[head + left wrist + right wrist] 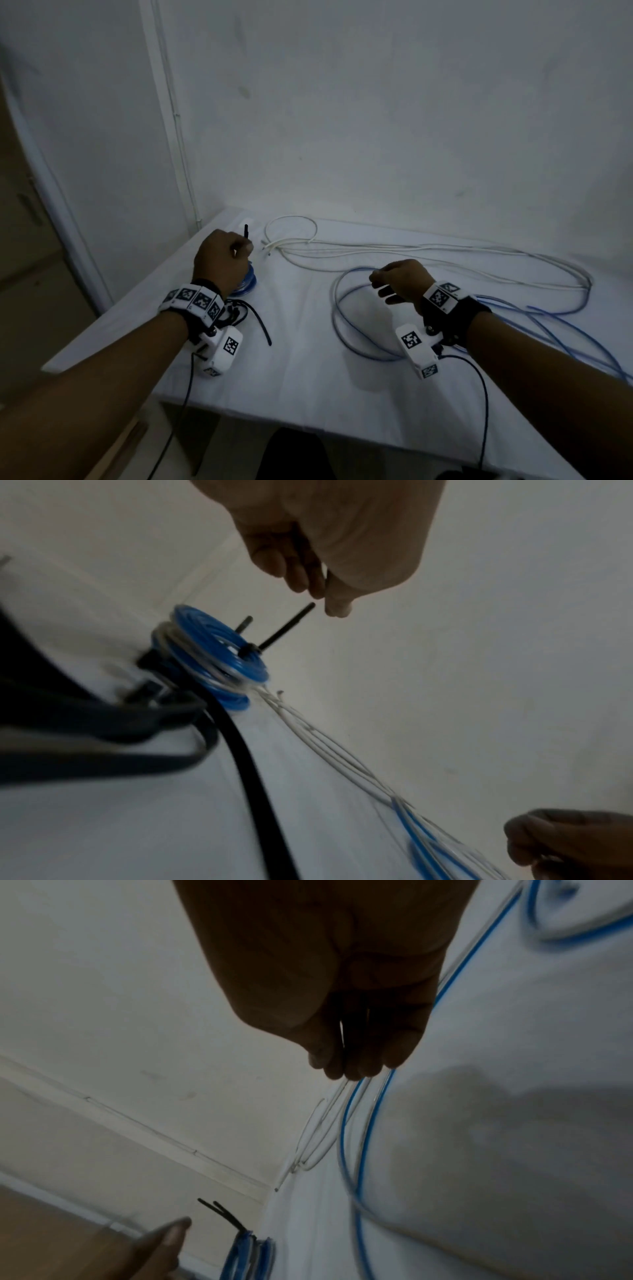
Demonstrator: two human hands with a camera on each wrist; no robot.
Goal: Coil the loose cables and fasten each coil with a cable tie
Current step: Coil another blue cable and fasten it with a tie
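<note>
A tight blue cable coil (pixel 247 286) (pixel 219 653) lies at the table's far left. A black cable tie is fastened round it, and the tie's tail (pixel 246 232) (pixel 284 626) stands up. My left hand (pixel 236 251) (pixel 322 593) hovers over the coil with its fingers curled against the thumb. The tail's tip lies just off the thumb and is not gripped. My right hand (pixel 376 275) (pixel 346 1069) pinches the top of a loose blue cable loop (pixel 337 308) (pixel 359 1137) at mid table. A loose white cable (pixel 428 248) sprawls behind it.
Spare black cable ties (pixel 257 318) (pixel 240 750) lie on the white table (pixel 291 377) by my left wrist. More blue cable trails off to the right edge. A wall stands close behind the table, which ends just left of the coil.
</note>
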